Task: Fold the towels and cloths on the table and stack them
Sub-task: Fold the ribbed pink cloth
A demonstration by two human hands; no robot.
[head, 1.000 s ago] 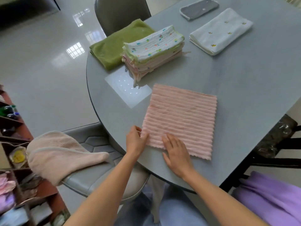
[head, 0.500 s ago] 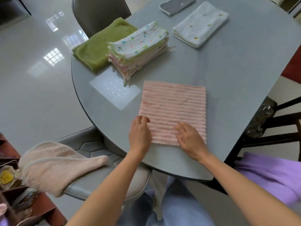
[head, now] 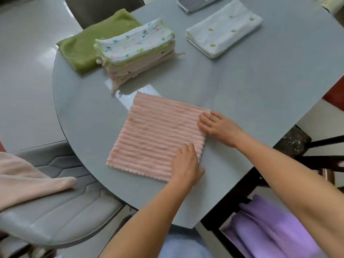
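Currently flat on grey table: pink ribbed towel, unfolded, lying at 6 o'clock near the table's edge. Left hand resting palm-down on towel's near right corner, at 5 o'clock of the towel; fingers straight, close together, gripping nothing. Right hand laid on towel's right edge, at 3 o'clock; fingers extended, slightly spread, pressing the cloth, gripping nothing. Stack of folded cloths at 11 o'clock of the towel, dotted white cloth on top. Green towel touching the stack's left side. White folded cloth at 1 o'clock, well apart. Grey cloth at 12 o'clock, cut by frame edge.
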